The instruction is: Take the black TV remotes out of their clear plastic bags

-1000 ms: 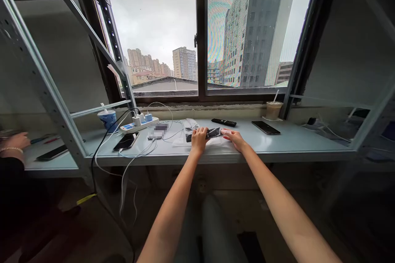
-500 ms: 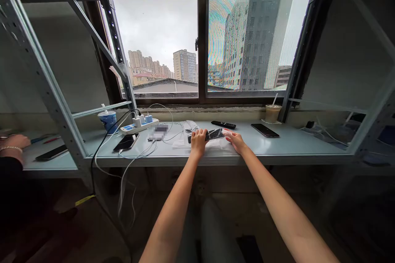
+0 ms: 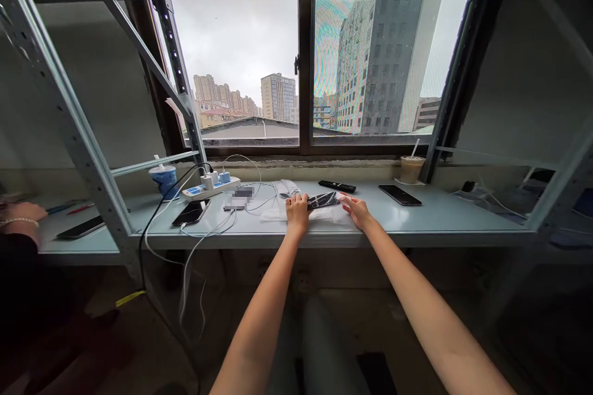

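A long black object in shiny clear plastic lies between my hands, low over the desk; its exact kind is hard to make out. My left hand is closed around its left end, fingers over the top. At the other end, my right hand pinches the clear plastic wrapping between thumb and fingers. Under and around my hands, thin whitish plastic sheeting is spread on the desk. Just behind is a black remote control, lying flat.
On the right are a dark phone and a drink cup with straw. To the left are a charging phone, a power strip, white cables and a blue cup. Another person's hand rests beyond the metal post.
The view has shifted slightly. The black object has turned a little in my hands, and its left end shows less beside my left hand. Both hands keep their grip.
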{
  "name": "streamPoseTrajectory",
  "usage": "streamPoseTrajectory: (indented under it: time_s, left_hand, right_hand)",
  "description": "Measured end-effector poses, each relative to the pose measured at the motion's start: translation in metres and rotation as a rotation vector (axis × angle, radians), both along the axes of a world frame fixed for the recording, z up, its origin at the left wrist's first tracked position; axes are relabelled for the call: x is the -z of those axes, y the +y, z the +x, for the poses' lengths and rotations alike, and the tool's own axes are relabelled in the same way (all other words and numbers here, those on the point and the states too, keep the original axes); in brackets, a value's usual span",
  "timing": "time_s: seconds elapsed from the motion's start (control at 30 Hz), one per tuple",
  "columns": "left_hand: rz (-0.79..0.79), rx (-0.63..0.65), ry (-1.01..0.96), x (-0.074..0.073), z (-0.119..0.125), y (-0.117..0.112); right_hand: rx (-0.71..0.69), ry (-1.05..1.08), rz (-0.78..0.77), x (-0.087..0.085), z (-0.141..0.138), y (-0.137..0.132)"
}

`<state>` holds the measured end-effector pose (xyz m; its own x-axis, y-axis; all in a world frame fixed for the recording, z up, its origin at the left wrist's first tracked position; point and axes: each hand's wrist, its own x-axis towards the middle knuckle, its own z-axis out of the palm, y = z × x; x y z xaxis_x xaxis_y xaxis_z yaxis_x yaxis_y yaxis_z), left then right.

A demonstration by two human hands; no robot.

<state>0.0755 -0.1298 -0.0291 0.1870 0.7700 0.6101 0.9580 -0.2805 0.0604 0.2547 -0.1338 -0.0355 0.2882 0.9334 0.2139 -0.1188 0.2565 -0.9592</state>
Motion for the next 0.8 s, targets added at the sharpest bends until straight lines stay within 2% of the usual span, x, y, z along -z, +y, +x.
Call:
streamPoseTrajectory:
  time_s: [0.23, 0.4, 0.5, 0.7, 0.8]
  left_hand:
    - [-0.018, -0.11, -0.06, 0.0023, -0.0008, -0.0007]
    - [-0.018, -0.124, -0.079, 0.0043, -0.0021, 0.0018]
    - [0.001, -0.085, -0.066, 0.0023, -0.0026, 0.0025]
    - [0.029, 0.092, 0.001, -0.0034, -0.0011, 0.0002]
    - [0.047, 0.142, 0.012, -0.0053, -0.001, -0.0026]
  right_hand:
    - [-0.033, -0.001, -0.005, 0.001, 0.0004, 0.0026]
    - [-0.054, -0.013, 0.006, 0.0023, 0.0021, 0.0039]
    - [-0.064, -0.016, 0.01, 0.0035, 0.0037, 0.0051]
    - [-0.093, -0.028, 0.018, 0.0042, 0.0046, 0.0058]
    - [-0.115, -0.036, 0.01, 0.0035, 0.0041, 0.0049]
